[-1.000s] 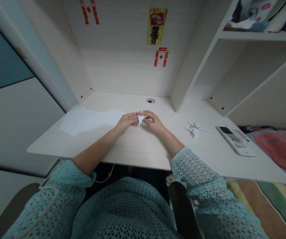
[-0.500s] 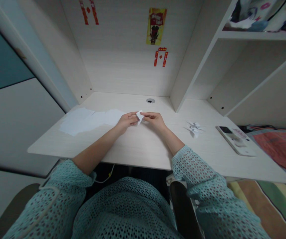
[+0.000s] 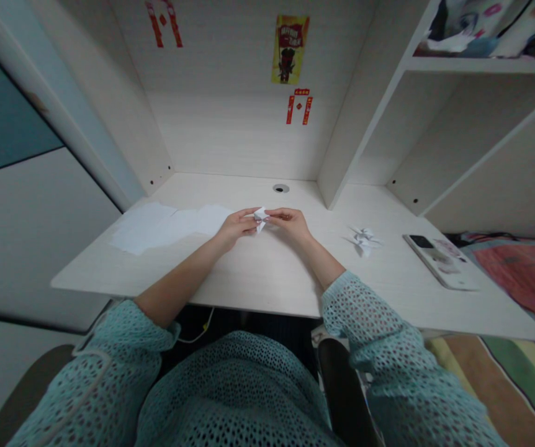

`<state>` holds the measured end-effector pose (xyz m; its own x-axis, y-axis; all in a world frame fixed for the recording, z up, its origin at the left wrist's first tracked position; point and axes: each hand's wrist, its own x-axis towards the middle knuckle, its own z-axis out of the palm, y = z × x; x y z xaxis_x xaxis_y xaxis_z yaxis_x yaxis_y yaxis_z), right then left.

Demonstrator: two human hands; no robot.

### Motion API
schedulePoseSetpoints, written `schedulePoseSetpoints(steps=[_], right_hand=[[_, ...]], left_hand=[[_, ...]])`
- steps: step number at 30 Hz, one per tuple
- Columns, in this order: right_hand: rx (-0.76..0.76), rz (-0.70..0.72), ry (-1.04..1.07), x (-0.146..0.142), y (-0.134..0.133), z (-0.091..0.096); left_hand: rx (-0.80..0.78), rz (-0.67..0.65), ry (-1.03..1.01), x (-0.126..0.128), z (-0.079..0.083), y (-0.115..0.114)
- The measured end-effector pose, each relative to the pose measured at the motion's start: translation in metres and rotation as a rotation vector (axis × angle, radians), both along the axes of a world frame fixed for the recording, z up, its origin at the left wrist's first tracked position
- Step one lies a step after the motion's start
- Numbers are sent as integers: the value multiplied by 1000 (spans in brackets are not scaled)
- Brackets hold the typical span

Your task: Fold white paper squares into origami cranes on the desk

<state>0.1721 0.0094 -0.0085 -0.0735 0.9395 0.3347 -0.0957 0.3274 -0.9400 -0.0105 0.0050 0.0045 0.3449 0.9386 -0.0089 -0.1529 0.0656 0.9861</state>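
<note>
Between my two hands is a small piece of folded white paper (image 3: pixel 260 217), held a little above the desk. My left hand (image 3: pixel 236 228) pinches its left side, fingers closed on it. From the right, my right hand (image 3: pixel 290 223) grips the other side between thumb and fingers. A pointed flap hangs below the fingertips; the finer folds are too small to make out. Left of my hands, loose sheets of white paper (image 3: pixel 156 226) lie overlapping on the desk. To the right rests a small cluster of folded paper pieces (image 3: pixel 364 241) with thin points.
A phone in a pale case (image 3: pixel 439 262) lies at the right of the white desk (image 3: pixel 258 279). Behind my hands is a cable hole (image 3: pixel 281 188). An upright panel (image 3: pixel 358 105) divides the desk's back, with a shelf (image 3: pixel 486 65) at the upper right.
The folded paper has changed shape between my fingers: its broad flat face now looks creased and more folded, with a flap pointing down. My hands have barely moved.
</note>
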Motion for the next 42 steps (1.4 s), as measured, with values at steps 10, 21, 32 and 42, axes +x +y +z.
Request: schedulePoseSetpoints(steps=[10, 21, 32, 42], right_hand=[[-162, 0, 87, -2, -1, -2], [-218, -39, 76, -2, 0, -2], [-152, 63, 75, 1, 0, -1], [131, 184, -184, -1, -9, 8]], left_hand=[[91, 6, 34, 1, -1, -2], [367, 227, 157, 3, -2, 0], [268, 207, 90, 3, 1, -1], [280, 147, 127, 2, 5, -5]])
